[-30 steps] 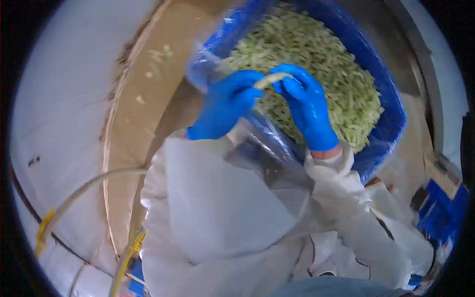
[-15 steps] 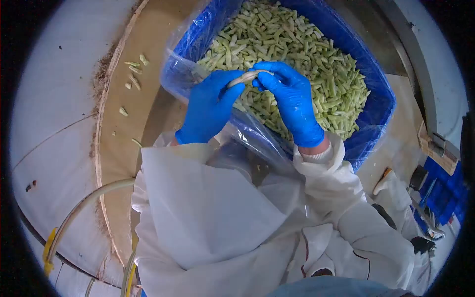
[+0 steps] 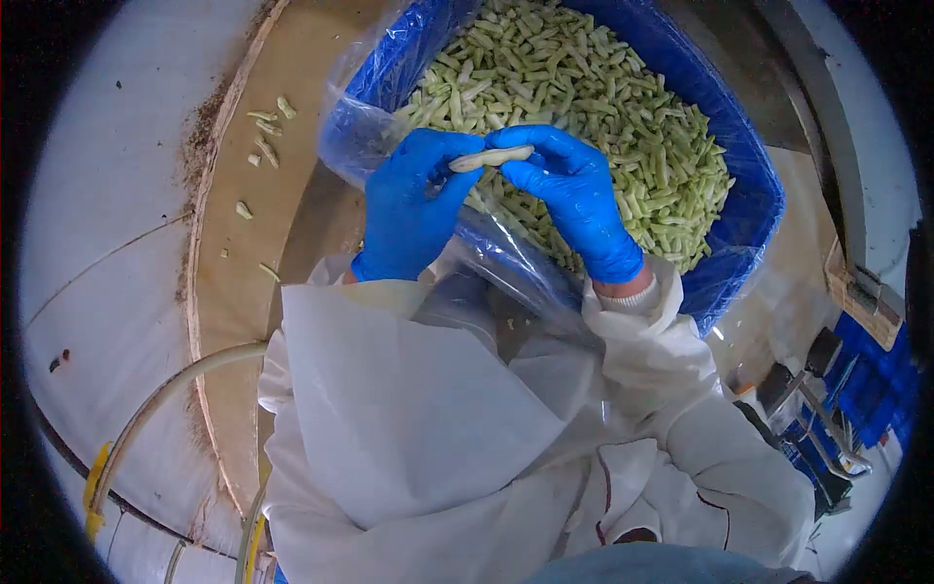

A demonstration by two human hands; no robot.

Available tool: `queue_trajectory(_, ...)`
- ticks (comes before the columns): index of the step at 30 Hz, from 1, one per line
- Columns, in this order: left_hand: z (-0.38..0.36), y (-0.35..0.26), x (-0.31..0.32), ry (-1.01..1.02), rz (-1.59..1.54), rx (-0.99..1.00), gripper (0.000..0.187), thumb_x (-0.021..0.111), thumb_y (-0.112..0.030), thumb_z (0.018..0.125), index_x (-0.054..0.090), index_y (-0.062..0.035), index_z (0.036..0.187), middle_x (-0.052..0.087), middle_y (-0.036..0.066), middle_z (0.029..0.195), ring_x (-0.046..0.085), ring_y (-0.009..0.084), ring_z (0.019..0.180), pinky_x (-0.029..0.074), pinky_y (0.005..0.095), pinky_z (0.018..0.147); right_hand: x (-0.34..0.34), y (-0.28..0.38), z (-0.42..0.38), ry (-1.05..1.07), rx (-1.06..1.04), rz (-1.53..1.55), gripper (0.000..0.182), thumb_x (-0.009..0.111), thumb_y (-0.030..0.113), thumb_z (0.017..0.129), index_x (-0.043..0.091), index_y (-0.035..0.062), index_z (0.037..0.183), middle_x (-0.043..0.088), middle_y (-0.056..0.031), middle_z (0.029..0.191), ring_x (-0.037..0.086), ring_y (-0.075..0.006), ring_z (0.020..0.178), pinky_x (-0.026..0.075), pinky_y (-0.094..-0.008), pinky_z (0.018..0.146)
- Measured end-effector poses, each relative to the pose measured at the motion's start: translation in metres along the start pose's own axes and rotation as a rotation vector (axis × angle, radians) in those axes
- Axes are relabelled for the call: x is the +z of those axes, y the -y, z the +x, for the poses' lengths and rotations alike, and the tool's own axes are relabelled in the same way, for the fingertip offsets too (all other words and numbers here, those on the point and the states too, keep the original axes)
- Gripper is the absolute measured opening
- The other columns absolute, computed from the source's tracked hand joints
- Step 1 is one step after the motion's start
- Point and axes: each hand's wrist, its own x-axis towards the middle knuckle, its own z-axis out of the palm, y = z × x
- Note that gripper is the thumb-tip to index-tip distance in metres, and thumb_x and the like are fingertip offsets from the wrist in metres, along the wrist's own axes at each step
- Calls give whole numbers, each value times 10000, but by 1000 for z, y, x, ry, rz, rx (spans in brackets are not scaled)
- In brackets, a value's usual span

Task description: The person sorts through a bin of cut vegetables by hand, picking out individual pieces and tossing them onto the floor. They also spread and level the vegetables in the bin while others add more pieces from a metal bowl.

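Both hands wear blue gloves and meet over the near edge of a lined bin. A pale, elongated vegetable piece point(image 3: 491, 158) is stretched between them. My left hand point(image 3: 413, 200) pinches its left end between thumb and fingers. At the other end, my right hand point(image 3: 574, 190) has thumb and fingertips closed on it. Below and beyond lies a heap of light green cut vegetable strips point(image 3: 584, 97). These fill a blue bin point(image 3: 749, 209) lined with clear plastic film point(image 3: 506, 248), which is bunched along the near rim.
Several loose vegetable scraps point(image 3: 266, 151) lie on a tan surface point(image 3: 263, 209) to the left. A pale hose point(image 3: 185, 380) curves at lower left. To the right are a wooden piece point(image 3: 861, 292), blue plastic items point(image 3: 880, 375) and a metal-framed object point(image 3: 827, 419).
The piece in my hands was arched and slanted; now it looks straighter and nearly level. My right fingers have shifted slightly. White clothing and a shoe at the right are gone from view.
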Motion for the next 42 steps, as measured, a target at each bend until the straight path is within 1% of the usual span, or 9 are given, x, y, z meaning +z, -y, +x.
queue_trajectory(6,-3,0,0,83,157,-28,216,695,-114,778,657,-62,984,631,86,904,599,212,853,470,328,770,2,0,-1,-38,27,-109,206,661,82,832,649,16,1027,655,-60,911,579,-94,811,478,-232,721)
queue_trajectory(12,3,13,-9,245,696,385,231,589,-332,845,667,-120,888,590,70,789,576,259,772,463,386,651,-7,-2,-4,11,138,-253,183,635,80,850,641,-8,1010,644,-50,914,584,-105,828,479,-252,747)
queue_trajectory(18,-29,34,-59,325,1136,-40,140,620,-217,765,681,-93,790,604,116,819,572,345,815,471,444,709,-78,-24,-4,-111,98,-236,236,620,98,862,623,4,1079,638,-63,972,591,-133,878,463,-258,804)
queue_trajectory(24,-75,134,-170,-434,945,-393,183,666,-205,782,667,-67,903,632,170,905,594,373,845,471,420,766,-103,-32,-9,-260,-80,-892,446,635,148,856,528,44,1276,559,-102,1258,531,-186,1141,399,-305,969)
queue_trajectory(26,-53,122,-177,-368,1175,-235,315,680,-224,780,607,-35,1021,590,194,1045,551,363,981,441,426,846,-111,-38,-26,-324,47,-474,414,639,135,848,556,49,1244,593,-107,1204,554,-171,1096,411,-298,950)
queue_trajectory(32,-52,190,-194,-385,1141,-251,165,574,-94,833,581,-16,979,573,193,966,550,342,889,446,427,789,-133,-36,-76,-454,42,-702,286,610,99,854,618,33,1133,641,-74,1105,595,-155,991,459,-305,867)
queue_trajectory(35,-48,182,-194,-497,910,-206,141,607,-70,823,599,-4,948,611,154,900,579,281,838,467,377,760,-118,-32,-65,-423,-81,-893,257,625,92,823,638,63,1077,644,-122,1018,624,-247,908,485,-344,799)
queue_trajectory(37,-33,148,-180,-723,628,-72,153,659,-74,804,625,7,930,648,119,864,602,228,799,482,339,738,-106,-39,-42,-384,-198,-947,256,625,143,810,639,79,1057,629,-162,985,610,-332,895,489,-391,782)
queue_trajectory(42,28,17,-91,-456,453,167,105,663,-8,798,635,10,898,646,86,935,591,163,850,472,297,786,-63,-66,54,-430,-210,-1191,302,565,300,842,634,103,1061,632,-164,973,607,-341,872,486,-444,762)
